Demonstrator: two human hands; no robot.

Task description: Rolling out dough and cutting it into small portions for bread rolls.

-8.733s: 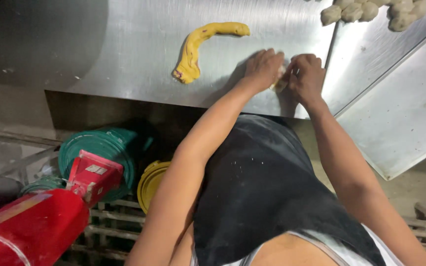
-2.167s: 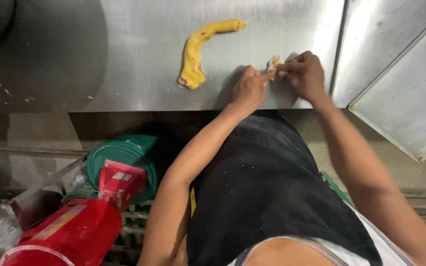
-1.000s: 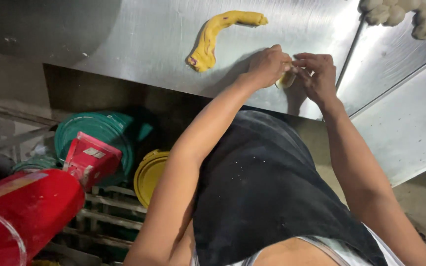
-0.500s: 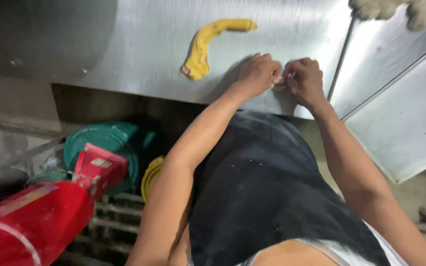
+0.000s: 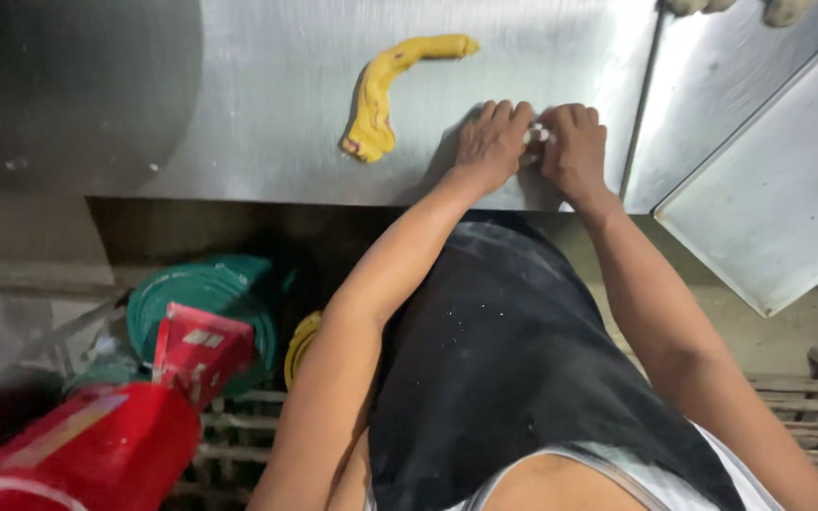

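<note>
- My left hand (image 5: 492,144) lies knuckles up on the steel table (image 5: 239,104), fingers curled down and in toward the right, tips pinching a small pale piece (image 5: 536,135).
- My right hand (image 5: 575,147) mirrors it, fingers bent, closed on the same piece from the other side. Both hands touch at the fingertips.
- The piece sits between the two hands, near the table's front edge; most of it is hidden, so its shape is unclear.
- A yellow dough roll (image 5: 385,95) lies on the table left of my left hand, near but apart, curved, thick end toward me.
- A metal tray (image 5: 778,208) sits to the right, tilted against the table line.
- Below the table: green lids (image 5: 205,298), a red container (image 5: 97,454).
- A black apron (image 5: 494,360) covers my front.
</note>
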